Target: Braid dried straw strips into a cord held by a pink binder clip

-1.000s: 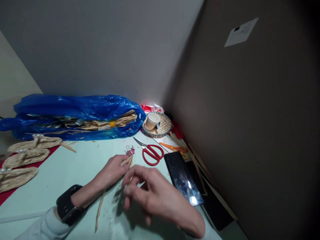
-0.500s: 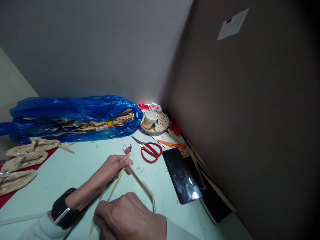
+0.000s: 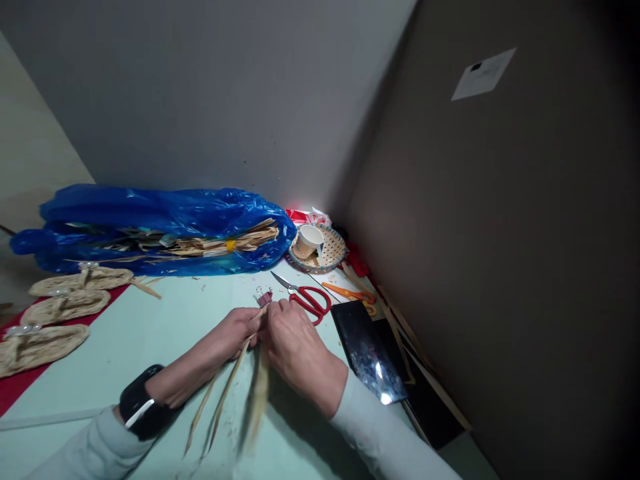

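Note:
My left hand (image 3: pixel 244 331) is closed on pale, dried straw strips (image 3: pixel 230 383) just below a pink binder clip (image 3: pixel 265 299) on the table. Right beside it, my right hand (image 3: pixel 294 340) is closed at the same spot, pinching a strip. Two strips hang toward the table's near side under my left hand. Another strip (image 3: pixel 259 393) drops between the hands and is blurred by motion. The fingertips of both hands partly hide the point where the strips meet. Red-handled scissors (image 3: pixel 314 300) lie just beyond my right hand, partly covered by it.
A blue plastic bag (image 3: pixel 150 207) with a straw bundle (image 3: pixel 250 239) lies along the wall. A paper cup (image 3: pixel 307 241) sits in a woven basket (image 3: pixel 336 250). To the right are orange scissors (image 3: pixel 350 293) and a black tablet (image 3: pixel 367 353). Several straw sandals (image 3: pixel 67 307) lie at left.
My right hand has moved up and away from the near edge to meet my left hand at the clip. One strip now swings between them. The view has shifted slightly left.

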Motion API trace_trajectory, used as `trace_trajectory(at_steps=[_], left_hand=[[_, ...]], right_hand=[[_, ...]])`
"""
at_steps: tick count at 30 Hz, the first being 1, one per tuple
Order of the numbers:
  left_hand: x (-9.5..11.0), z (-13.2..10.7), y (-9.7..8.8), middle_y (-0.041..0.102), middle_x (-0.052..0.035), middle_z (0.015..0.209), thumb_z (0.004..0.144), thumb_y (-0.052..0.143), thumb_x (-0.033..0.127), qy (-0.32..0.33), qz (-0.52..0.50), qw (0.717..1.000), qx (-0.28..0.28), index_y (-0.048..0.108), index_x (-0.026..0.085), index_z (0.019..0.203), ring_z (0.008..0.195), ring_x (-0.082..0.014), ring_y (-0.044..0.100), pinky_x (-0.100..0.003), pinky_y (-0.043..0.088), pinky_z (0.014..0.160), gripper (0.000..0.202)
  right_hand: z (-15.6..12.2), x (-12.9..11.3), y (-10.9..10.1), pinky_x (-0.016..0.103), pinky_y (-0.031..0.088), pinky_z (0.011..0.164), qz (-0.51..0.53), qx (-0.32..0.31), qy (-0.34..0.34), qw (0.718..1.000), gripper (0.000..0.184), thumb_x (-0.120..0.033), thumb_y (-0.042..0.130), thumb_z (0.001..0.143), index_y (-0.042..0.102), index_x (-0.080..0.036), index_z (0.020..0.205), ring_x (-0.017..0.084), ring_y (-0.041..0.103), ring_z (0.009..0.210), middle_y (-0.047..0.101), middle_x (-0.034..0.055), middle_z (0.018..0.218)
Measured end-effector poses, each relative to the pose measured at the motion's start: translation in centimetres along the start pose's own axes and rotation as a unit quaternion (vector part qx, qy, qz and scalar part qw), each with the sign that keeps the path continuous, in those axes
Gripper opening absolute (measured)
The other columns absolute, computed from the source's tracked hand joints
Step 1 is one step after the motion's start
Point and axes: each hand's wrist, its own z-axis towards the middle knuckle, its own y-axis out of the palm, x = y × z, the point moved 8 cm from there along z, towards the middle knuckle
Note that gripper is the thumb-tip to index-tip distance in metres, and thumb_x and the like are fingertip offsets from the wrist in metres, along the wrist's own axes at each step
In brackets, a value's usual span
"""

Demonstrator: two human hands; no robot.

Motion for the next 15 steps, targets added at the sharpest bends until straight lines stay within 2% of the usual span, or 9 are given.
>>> trace_trajectory(at_steps=[3,7,10,15], left_hand=[[-0.3,0.0,0.0,0.038,0.0100,0.049,0.073,0.069,0.067,0.003,-0.002,1.000,-0.010,0.043,0.022,0.056,0.045,-0.0074,0.026,-0.025,0.017,0.046,0.055],[-0.9,0.1,0.1,0.036,0.0123,0.050,0.088,0.062,0.059,-0.008,-0.006,1.000,-0.028,0.046,0.022,0.062,0.039,-0.0061,0.022,-0.023,0.016,0.042,0.048],[-1.1,0.1,0.1,0.040,0.0116,0.054,0.095,0.058,0.049,-0.007,-0.009,1.000,-0.016,0.052,0.020,0.070,0.039,-0.0062,0.029,-0.021,0.023,0.040,0.039],[-1.0,0.0,-0.5,0.050,0.0087,0.063,0.097,0.060,0.040,0.018,0.001,0.999,0.036,0.058,0.018,0.081,0.048,-0.0086,0.046,-0.023,0.041,0.048,0.027]], right_hand=[[0.3,0.5,0.1,0.037,0.049,0.085,0.019,-0.010,0.015,1.000,0.026,-0.005,0.047,0.090,0.060,-0.009,0.112,0.026,0.062,0.096,0.067,0.0176,0.105],[0.6,1.8,0.2,0.031,0.046,0.075,0.040,-0.009,0.050,0.998,0.013,-0.011,0.052,0.092,0.060,-0.013,0.102,0.022,0.063,0.090,0.068,0.0127,0.099],[0.7,2.2,0.6,0.031,0.044,0.073,0.043,-0.009,0.070,0.997,0.011,-0.012,0.052,0.092,0.060,-0.013,0.099,0.023,0.063,0.090,0.068,0.0131,0.099],[0.8,2.2,1.4,0.032,0.043,0.071,0.038,-0.004,0.081,0.996,0.015,-0.018,0.052,0.093,0.062,-0.014,0.104,0.025,0.064,0.093,0.067,0.0144,0.104]])
